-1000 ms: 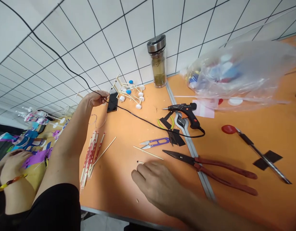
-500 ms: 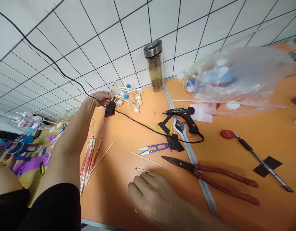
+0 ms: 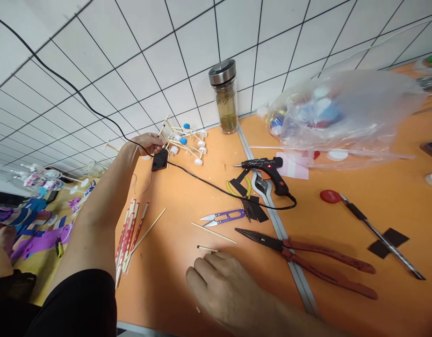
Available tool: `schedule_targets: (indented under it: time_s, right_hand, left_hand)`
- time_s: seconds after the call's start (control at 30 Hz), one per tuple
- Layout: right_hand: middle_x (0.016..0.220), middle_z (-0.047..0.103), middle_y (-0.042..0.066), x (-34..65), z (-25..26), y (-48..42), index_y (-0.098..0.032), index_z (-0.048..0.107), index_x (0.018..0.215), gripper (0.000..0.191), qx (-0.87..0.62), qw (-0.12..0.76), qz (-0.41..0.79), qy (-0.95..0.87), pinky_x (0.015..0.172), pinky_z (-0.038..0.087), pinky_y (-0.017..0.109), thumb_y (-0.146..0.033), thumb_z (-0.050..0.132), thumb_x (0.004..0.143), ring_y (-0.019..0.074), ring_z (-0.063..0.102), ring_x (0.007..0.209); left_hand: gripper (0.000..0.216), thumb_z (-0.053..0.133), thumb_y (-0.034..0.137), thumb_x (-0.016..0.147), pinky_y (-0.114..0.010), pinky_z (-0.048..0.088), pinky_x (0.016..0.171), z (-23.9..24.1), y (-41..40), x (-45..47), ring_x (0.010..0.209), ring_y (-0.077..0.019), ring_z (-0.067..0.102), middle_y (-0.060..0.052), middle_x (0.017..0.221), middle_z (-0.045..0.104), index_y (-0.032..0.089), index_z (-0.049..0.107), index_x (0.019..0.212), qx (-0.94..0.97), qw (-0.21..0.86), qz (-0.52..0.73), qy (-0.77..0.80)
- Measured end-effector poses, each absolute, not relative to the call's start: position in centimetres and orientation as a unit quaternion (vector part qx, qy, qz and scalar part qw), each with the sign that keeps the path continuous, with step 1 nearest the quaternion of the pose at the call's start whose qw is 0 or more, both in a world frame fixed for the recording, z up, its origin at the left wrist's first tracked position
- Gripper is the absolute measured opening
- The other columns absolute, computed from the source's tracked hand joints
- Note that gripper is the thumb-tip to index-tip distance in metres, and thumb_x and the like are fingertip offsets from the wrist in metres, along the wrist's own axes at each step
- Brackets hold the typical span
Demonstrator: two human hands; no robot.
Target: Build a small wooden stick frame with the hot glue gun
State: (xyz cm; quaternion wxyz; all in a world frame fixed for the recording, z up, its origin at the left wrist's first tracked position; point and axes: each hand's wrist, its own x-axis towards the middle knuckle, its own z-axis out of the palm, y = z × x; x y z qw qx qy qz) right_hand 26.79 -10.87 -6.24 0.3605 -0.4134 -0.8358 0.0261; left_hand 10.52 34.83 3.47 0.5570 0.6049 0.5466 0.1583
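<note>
My left hand (image 3: 148, 142) reaches far across the orange table (image 3: 188, 196) and its fingers close on a model of thin wooden sticks with white and blue caps (image 3: 183, 139). A black cable (image 3: 209, 183) passes under that hand beside a small black block (image 3: 160, 159). My right hand (image 3: 227, 290) rests on the table near the front edge, fingers curled, knuckles up. A short stick piece (image 3: 208, 248) lies just beyond its fingertips.
A black glue gun (image 3: 268, 167) lies mid-table, with purple snips (image 3: 225, 216) and red-handled long-nose pliers (image 3: 307, 262) nearer me. Red-and-white sticks (image 3: 130, 236) lie left. A glass jar (image 3: 225, 96) and a plastic bag of caps (image 3: 342, 112) stand at the back. Another person's hand (image 3: 2, 234) shows far left.
My left hand has moved right from the black block onto the stick model and closed on it. The right hand has slid slightly toward me.
</note>
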Motion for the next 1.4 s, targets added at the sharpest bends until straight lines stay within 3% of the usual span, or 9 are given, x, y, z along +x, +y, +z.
schedule_targets:
  time_s: [0.43, 0.93, 1.03, 1.17, 1.3, 1.4]
  right_hand:
    - [0.076, 0.063, 0.001, 26.5, -6.5, -10.8, -0.023, 0.066, 0.085, 0.012, -0.412, 0.345, 0.029, -0.843, 0.066, 0.056, 0.039, -0.012, 0.069, 0.088, 0.021, 0.061, 0.066]
    - [0.078, 0.063, 0.001, 26.6, -6.3, -11.0, -0.023, 0.065, 0.087, 0.012, -0.412, 0.338, 0.029, -0.845, 0.069, 0.055, 0.04, -0.014, 0.072, 0.09, 0.0217, 0.062, 0.068]
    - [0.078, 0.062, 0.0, 26.7, -6.2, -11.0, -0.023, 0.063, 0.087, 0.017, -0.411, 0.333, 0.022, -0.848, 0.07, 0.051, 0.039, -0.009, 0.073, 0.088, 0.0214, 0.061, 0.068]
    - [0.081, 0.064, 0.001, 27.0, -6.2, -10.9, -0.021, 0.063, 0.09, 0.018, -0.4, 0.332, 0.019, -0.854, 0.063, 0.041, 0.038, -0.005, 0.072, 0.088, 0.0209, 0.06, 0.07]
    - [0.081, 0.065, 0.001, 27.8, -6.5, -10.3, -0.021, 0.064, 0.091, 0.02, -0.404, 0.335, 0.001, -0.851, 0.063, 0.036, 0.039, -0.002, 0.062, 0.096, 0.0206, 0.057, 0.068]
    - [0.087, 0.073, 0.004, 29.0, -6.2, -9.2, -0.02, 0.068, 0.094, 0.025, -0.417, 0.339, 0.036, -0.843, 0.065, 0.037, 0.038, -0.004, 0.051, 0.105, 0.0203, 0.062, 0.073]
  left_hand:
    - [0.028, 0.097, -0.001, 0.068, -0.016, 0.05, 0.047, 3.8, 34.0, 11.3, 0.048, -0.0087, 0.059, -0.003, 0.058, 0.065, 0.013, 0.073, 0.067, 0.621, 0.529, 0.153, 0.558]
    - [0.031, 0.099, -0.003, 0.06, -0.017, 0.049, 0.045, 3.5, 34.0, 11.1, 0.046, -0.0105, 0.06, -0.005, 0.056, 0.066, 0.011, 0.072, 0.068, 0.597, 0.555, 0.174, 0.553]
    - [0.024, 0.094, -0.004, 0.068, -0.018, 0.047, 0.045, 3.9, 33.4, 10.5, 0.047, -0.0099, 0.059, -0.008, 0.062, 0.071, 0.009, 0.074, 0.073, 0.58, 0.538, 0.206, 0.575]
    - [0.019, 0.082, -0.004, 0.078, -0.017, 0.043, 0.045, 5.3, 31.5, 8.2, 0.048, -0.009, 0.056, -0.004, 0.058, 0.066, 0.011, 0.072, 0.073, 0.553, 0.507, 0.26, 0.608]
    - [0.022, 0.078, -0.005, 0.08, -0.015, 0.042, 0.047, 7.1, 28.0, 4.4, 0.05, -0.0071, 0.053, -0.002, 0.059, 0.063, 0.013, 0.067, 0.074, 0.511, 0.481, 0.287, 0.652]
    - [0.026, 0.066, -0.006, 0.093, -0.013, 0.038, 0.051, 7.9, 23.8, 1.7, 0.051, -0.0043, 0.046, 0.002, 0.056, 0.058, 0.013, 0.06, 0.075, 0.499, 0.434, 0.336, 0.671]
